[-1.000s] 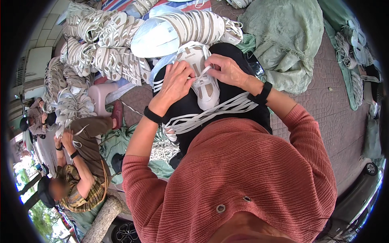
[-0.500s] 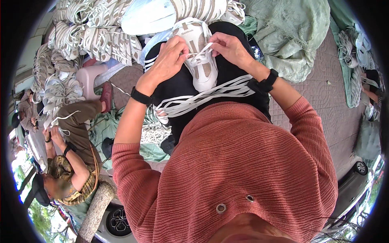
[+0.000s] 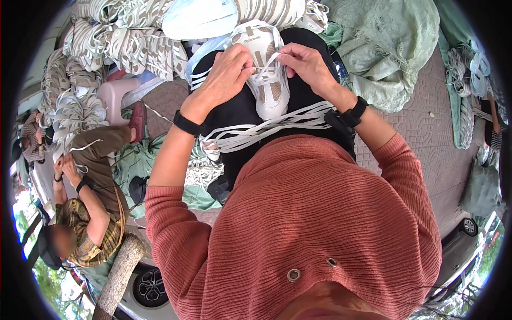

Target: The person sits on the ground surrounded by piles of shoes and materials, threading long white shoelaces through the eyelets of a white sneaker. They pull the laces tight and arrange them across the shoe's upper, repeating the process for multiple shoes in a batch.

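Both hands, left hand (image 3: 226, 72) and right hand (image 3: 304, 64), pinched a white lace (image 3: 265, 63) taut over the white sneaker (image 3: 266, 74) at upper centre, steadying it on the lap.

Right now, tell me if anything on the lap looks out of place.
Nothing is damaged or spilled. The white sneaker lies on the lap between the left hand and right hand, and a loose bundle of white laces lies draped untidily across the thighs.
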Tool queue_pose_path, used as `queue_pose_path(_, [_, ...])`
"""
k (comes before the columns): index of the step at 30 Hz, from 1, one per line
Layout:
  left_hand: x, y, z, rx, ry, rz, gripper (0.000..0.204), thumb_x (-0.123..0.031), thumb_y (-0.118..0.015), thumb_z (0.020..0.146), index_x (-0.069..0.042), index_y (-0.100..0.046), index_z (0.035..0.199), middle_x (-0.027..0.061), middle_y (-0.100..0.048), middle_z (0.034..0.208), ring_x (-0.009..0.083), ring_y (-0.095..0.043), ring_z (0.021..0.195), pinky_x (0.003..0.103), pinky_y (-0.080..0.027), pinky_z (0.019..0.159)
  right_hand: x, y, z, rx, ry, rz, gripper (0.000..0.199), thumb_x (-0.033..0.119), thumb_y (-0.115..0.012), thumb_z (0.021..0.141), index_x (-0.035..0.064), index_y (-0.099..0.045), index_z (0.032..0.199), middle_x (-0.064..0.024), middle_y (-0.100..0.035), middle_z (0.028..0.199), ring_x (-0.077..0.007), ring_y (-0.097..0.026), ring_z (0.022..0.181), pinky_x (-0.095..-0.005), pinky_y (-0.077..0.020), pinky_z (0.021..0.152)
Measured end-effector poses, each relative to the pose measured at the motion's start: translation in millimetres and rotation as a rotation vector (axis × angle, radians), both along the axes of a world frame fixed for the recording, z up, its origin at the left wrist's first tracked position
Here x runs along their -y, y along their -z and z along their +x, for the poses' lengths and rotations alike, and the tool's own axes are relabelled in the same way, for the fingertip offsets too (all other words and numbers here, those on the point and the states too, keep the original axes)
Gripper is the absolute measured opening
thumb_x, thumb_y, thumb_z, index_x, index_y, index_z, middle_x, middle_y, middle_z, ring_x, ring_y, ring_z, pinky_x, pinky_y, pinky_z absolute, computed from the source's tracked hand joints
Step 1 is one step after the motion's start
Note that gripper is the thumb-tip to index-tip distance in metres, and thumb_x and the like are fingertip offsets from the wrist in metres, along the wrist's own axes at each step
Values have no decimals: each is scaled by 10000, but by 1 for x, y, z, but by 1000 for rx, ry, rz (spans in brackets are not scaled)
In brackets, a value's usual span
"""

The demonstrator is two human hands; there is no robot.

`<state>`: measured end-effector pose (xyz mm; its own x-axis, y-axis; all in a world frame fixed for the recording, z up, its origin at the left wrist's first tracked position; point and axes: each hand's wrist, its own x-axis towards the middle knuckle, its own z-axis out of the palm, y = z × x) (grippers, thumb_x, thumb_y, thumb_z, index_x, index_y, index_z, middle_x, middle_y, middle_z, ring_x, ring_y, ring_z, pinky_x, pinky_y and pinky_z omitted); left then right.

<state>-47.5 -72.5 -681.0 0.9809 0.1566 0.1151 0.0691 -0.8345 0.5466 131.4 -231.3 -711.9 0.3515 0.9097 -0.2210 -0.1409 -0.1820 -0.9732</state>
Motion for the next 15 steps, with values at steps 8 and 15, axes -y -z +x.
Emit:
queue_pose_path(8, [0, 1, 2, -11, 0, 65, 117, -145, -544, 909, -36, -502, 922, 104, -477, 1014, 295, -486, 921, 399, -361, 812, -4, -8, 18, -343, -213, -92, 170, 139, -567, 861, 64, -571, 709, 39, -462, 682, -87, -445, 686, -266, -387, 687])
queue_pose_path(15, [-7, -11, 2, -61, 98, 65, 118, -116, -545, 913, 2, -550, 925, 120, -496, 997, 310, -516, 894, 393, -402, 780, -2, 1, 20, -446, -152, -65, 162, 143, -572, 892, 91, -577, 739, 43, -465, 712, -80, -469, 704, -270, -419, 706])
